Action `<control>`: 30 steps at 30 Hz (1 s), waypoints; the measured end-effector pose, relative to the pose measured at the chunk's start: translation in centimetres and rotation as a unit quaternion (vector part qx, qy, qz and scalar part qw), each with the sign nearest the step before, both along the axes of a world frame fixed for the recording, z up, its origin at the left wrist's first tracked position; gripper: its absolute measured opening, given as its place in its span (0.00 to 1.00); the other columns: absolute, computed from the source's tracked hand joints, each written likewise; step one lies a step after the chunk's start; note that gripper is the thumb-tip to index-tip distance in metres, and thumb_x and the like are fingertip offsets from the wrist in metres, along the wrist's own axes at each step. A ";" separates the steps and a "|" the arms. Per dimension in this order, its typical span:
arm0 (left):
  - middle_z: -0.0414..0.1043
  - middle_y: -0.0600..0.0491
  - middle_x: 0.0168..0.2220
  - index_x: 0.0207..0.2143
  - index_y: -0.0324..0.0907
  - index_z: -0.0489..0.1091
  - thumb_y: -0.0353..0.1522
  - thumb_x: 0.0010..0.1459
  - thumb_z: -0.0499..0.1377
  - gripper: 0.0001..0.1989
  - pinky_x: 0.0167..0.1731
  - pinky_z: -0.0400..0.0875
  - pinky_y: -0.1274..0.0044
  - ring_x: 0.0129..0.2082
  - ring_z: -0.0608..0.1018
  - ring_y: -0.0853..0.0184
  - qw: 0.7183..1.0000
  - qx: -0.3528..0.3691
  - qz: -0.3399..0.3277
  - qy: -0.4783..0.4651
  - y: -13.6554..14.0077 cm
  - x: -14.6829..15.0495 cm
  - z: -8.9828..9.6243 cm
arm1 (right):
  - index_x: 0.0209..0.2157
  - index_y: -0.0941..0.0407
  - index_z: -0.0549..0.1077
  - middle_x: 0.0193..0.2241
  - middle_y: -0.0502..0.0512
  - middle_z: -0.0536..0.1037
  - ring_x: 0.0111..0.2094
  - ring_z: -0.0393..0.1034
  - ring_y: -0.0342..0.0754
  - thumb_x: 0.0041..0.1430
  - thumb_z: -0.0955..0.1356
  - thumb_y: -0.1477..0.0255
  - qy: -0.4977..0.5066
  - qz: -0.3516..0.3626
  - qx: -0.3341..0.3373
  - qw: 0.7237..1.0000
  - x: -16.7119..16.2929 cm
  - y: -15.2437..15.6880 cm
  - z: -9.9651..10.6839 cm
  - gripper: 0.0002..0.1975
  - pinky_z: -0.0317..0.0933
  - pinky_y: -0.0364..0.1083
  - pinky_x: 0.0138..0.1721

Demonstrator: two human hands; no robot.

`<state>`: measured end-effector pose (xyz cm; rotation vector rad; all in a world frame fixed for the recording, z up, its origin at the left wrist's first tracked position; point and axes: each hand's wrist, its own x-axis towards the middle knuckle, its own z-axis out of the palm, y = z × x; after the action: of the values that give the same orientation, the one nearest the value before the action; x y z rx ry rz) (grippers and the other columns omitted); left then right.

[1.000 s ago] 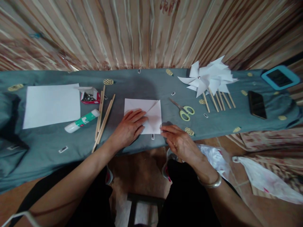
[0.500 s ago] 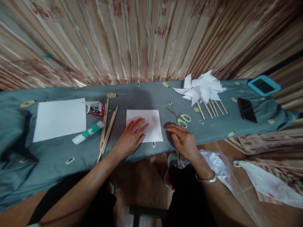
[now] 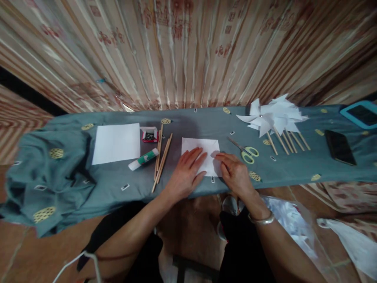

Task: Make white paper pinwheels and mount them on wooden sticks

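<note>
A square sheet of white paper (image 3: 212,167) lies on the cloth-covered table, with crease lines near its upper corners. My left hand (image 3: 188,169) rests flat on its left and middle part, fingers stretched out. At the paper's right edge is my right hand (image 3: 235,171), fingers pressed together and partly curled, fingertips touching the sheet; I see nothing held in it. Just beyond that hand lie scissors (image 3: 247,153) with light green handles. Left of the paper are several wooden sticks (image 3: 163,159), a glue stick (image 3: 144,159) and a small red box of metal pieces (image 3: 149,135).
A larger white sheet (image 3: 117,143) lies at the left, near bunched cloth (image 3: 55,177). Several white paper pinwheels (image 3: 272,116) on sticks are piled at the back right. Farther right are a dark phone (image 3: 340,147) and a blue-framed device (image 3: 362,114). A curtain (image 3: 188,59) hangs behind the table.
My right hand has moved left onto the paper's right edge. My left hand stays flat on the sheet. The view has turned left, so everything sits farther right.
</note>
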<state>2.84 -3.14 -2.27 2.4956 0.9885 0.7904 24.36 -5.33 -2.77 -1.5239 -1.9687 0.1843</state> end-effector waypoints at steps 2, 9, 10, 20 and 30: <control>0.59 0.37 0.66 0.66 0.39 0.54 0.37 0.68 0.50 0.26 0.65 0.57 0.54 0.68 0.59 0.54 1.000 -0.005 -0.017 0.000 -0.7 0.2 -0.1 | 0.45 0.58 0.78 0.46 0.62 0.81 0.48 0.75 0.56 0.60 0.60 0.79 -0.009 0.016 0.008 1.000 -1.1 0.3 -0.2 0.18 0.69 0.58 0.53; 0.62 0.38 0.64 0.65 0.37 0.56 0.37 0.68 0.50 0.26 0.64 0.59 0.57 0.66 0.63 0.54 0.999 0.009 0.027 -0.019 -0.4 -2.4 0.7 | 0.47 0.57 0.77 0.47 0.61 0.81 0.49 0.74 0.55 0.61 0.60 0.80 -0.032 0.058 0.011 0.998 -5.0 1.2 -0.1 0.19 0.69 0.58 0.53; 0.63 0.39 0.64 0.64 0.38 0.57 0.37 0.68 0.51 0.25 0.64 0.59 0.57 0.65 0.63 0.55 0.999 0.010 0.041 -0.017 -0.1 -3.2 0.9 | 0.47 0.57 0.77 0.48 0.61 0.81 0.49 0.74 0.55 0.61 0.60 0.80 -0.033 0.063 0.012 0.997 -5.5 1.3 0.0 0.19 0.69 0.58 0.53; 0.76 0.45 0.43 0.44 0.41 0.76 0.35 0.60 0.61 0.11 0.47 0.69 0.61 0.46 0.72 0.54 0.962 0.024 0.266 0.053 2.8 -13.6 2.4 | 0.47 0.56 0.78 0.47 0.60 0.81 0.49 0.73 0.56 0.60 0.61 0.80 -0.032 0.071 0.026 0.997 -6.9 2.7 0.3 0.19 0.69 0.59 0.53; 0.77 0.43 0.41 0.45 0.39 0.76 0.30 0.56 0.61 0.14 0.42 0.69 0.61 0.45 0.73 0.49 0.951 -0.033 0.240 0.191 2.1 -14.4 1.8 | 0.45 0.58 0.79 0.46 0.62 0.81 0.48 0.73 0.56 0.60 0.61 0.80 -0.028 0.097 0.021 0.995 -8.7 3.6 0.7 0.18 0.69 0.59 0.53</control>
<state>-11.53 -1.09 -0.46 2.4256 1.7681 0.3824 15.62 -1.75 -2.05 -1.3235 -2.1520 0.1806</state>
